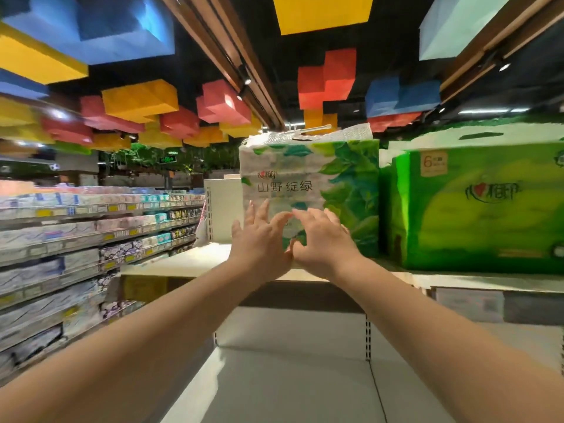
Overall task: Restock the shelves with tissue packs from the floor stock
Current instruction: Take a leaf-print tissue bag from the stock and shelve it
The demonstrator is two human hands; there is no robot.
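Head view here, looking up along a shop aisle. Biggest thing going on is the ceiling, a mess of hanging coloured blocks (140, 99) in blue, yellow and red (looks like giant toy bricks honestly), with dark wooden rails running away between them.

Down the left side a long run of stocked shelves (91, 227) stretches into the distance, crammed with pale packets and little yellow price tags, all too blurry to read.

Right in front is the white top shelf (171, 264), and below it a bare lower shelf (293, 377) with a slotted upright post.

On the right end of the top shelf sits a big bright green pack (476, 203) with a heart logo and a "6" label in its corner. Just beside it on the left, about touching, stands the tissue pack (308, 184), upright, white with green leaf print and a carry handle along the top. It's near the front edge of the top shelf.

Both bare forearms reach up from the near bottom corners. The left hand (259, 239) is flat against the front of the tissue pack with its fingers spread and straight. The right hand (323, 236) is pressed on the same face next to it, fingers also stretched out and leaning toward the left one, so that the thumbs about meet low down. Neither hand is curled around anything.
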